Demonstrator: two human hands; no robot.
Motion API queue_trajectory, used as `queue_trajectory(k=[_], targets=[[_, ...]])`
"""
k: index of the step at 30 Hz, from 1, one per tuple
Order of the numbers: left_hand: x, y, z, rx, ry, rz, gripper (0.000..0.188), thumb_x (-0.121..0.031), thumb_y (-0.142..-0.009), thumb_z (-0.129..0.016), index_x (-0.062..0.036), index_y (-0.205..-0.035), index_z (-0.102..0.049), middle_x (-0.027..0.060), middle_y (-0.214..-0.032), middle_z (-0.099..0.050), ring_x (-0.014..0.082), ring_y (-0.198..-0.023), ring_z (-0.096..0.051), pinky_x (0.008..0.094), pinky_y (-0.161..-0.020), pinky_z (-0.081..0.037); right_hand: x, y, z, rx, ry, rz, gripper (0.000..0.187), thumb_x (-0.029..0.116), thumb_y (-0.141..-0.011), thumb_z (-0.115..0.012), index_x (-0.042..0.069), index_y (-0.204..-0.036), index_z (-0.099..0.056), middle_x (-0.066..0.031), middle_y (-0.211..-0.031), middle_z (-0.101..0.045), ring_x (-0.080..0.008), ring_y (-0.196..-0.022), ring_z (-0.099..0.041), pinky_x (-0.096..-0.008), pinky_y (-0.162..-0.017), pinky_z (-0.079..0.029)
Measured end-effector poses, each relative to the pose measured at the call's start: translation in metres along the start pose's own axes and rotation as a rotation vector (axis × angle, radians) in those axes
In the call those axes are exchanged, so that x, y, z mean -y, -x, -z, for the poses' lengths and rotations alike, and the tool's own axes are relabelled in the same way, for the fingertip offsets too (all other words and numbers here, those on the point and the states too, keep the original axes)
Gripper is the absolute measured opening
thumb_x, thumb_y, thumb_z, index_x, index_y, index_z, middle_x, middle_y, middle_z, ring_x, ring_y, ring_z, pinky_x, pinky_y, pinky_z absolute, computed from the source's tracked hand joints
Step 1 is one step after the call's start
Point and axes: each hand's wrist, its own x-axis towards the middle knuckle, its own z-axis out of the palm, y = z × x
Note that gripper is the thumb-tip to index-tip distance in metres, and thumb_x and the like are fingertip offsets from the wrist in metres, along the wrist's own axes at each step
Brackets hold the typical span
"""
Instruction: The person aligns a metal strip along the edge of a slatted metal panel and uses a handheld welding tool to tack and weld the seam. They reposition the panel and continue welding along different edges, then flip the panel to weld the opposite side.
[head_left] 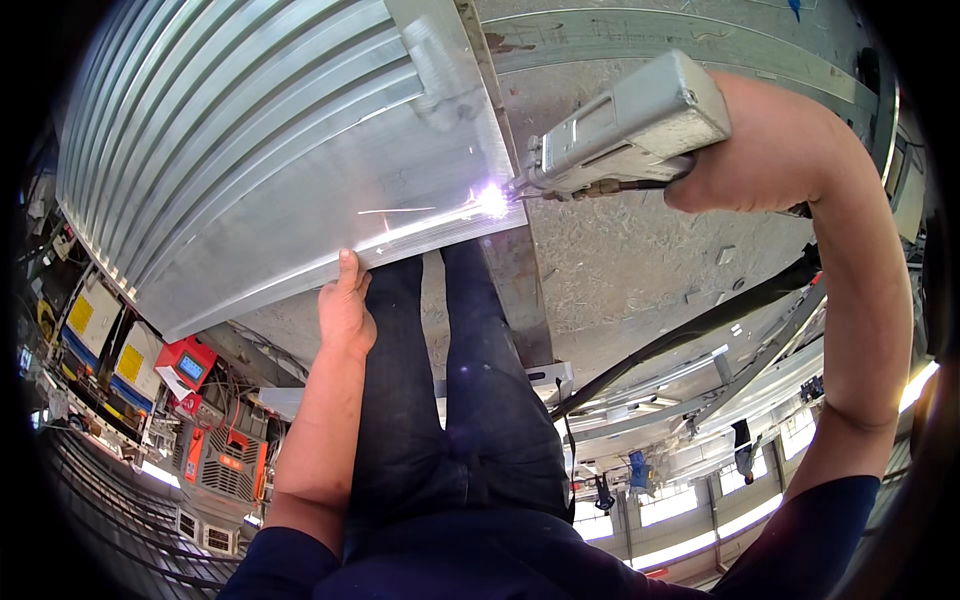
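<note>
- While the right hand (745, 150) wraps round the grey torch (630, 125), an unsteady wrist could let the bright arc (492, 198) stray, since it burns at the right end of the metal panel's (280, 220) near edge
- That panel lies before the person, just beyond the dark trousers (485, 340), so sparks dropping off the edge could scorch the cloth
- Both hands look bare; heat creeping along the metal could burn the left hand (345, 315), which has a fingertip on the same edge
- If that touch is all that steadies the panel, a bump could shift it
- A snag on the dark hose (740, 302) could tug the torch, if the two are joined
- Whether the left hand pinches the edge or merely rests there cannot be told, its other fingers being poorly seen
- Glare hides the nozzle tip; the torch masks the right fingers, and the panel's far side is cut off
</note>
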Motion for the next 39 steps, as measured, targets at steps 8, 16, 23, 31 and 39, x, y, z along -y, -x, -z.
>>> queue_trajectory(k=[8, 16, 23, 31, 39], targets=[[-0.003, 0.004, -0.005, 0.014, 0.007, -0.034, 0.068, -0.043, -0.095, -0.066, 0.0098, -0.133, -0.048, 0.0175, -0.133, -0.057, 0.0267, -0.127, -0.051, 0.0442, -0.116, -0.031, -0.009, 0.003, -0.002, -0.044, -0.026, 0.022, 0.04, 0.008, -0.067, -0.071, 0.005, -0.106, -0.071, -0.0132, -0.085, -0.071, -0.0258, -0.077, -0.067, -0.0346, -0.072, -0.054], [-0.004, 0.004, -0.004, 0.001, 0.004, -0.014, 0.067, -0.041, -0.094, -0.067, 0.0107, -0.131, -0.048, 0.0167, -0.132, -0.057, 0.0256, -0.126, -0.052, 0.0441, -0.115, -0.033, -0.009, 0.008, 0.003, -0.002, -0.028, -0.087, 0.043, 0.007, -0.067, -0.072, 0.007, -0.11, -0.07, -0.0113, -0.089, -0.072, -0.024, -0.08, -0.066, -0.0336, -0.075, -0.053], [-0.007, 0.008, -0.008, 0.015, -0.005, 0.004, 0.072, -0.041, -0.095, -0.066, 0.0122, -0.137, -0.043, 0.0195, -0.138, -0.052, 0.0295, -0.132, -0.047, 0.0452, -0.118, -0.029, -0.019, 0.019, 0.001, -0.048, -0.054, -0.038, 0.047, 0.01, -0.068, -0.076, 0.008, -0.114, -0.068, -0.0096, -0.091, -0.071, -0.0219, -0.079, -0.066, -0.0331, -0.075, -0.053], [-0.009, 0.008, -0.013, 0.077, -0.05, 0.004, 0.084, -0.047, -0.093, -0.067, 0.0125, -0.143, -0.035, 0.0213, -0.144, -0.047, 0.0309, -0.133, -0.046, 0.0466, -0.117, -0.026, 0.017, 0.118, 0.01, -0.395, -0.221, -0.364, 0.053, 0.027, -0.077, -0.086, 0.002, -0.119, -0.064, -0.0071, -0.095, -0.068, -0.0158, -0.085, -0.062, -0.031, -0.076, -0.053], [-0.004, 0.006, -0.02, 0.011, -0.105, -0.056, 0.068, -0.048, -0.088, -0.074, 0.0052, -0.127, -0.059, 0.0156, -0.124, -0.065, 0.0259, -0.111, -0.058, 0.0431, -0.095, -0.045, 0.066, 0.2, -0.04, -0.526, -0.061, -0.255, 0.049, 0.031, -0.09, -0.074, 0.0, -0.122, -0.054, -0.0105, -0.098, -0.061, -0.0212, -0.092, -0.058, -0.0344, -0.085, -0.048]])
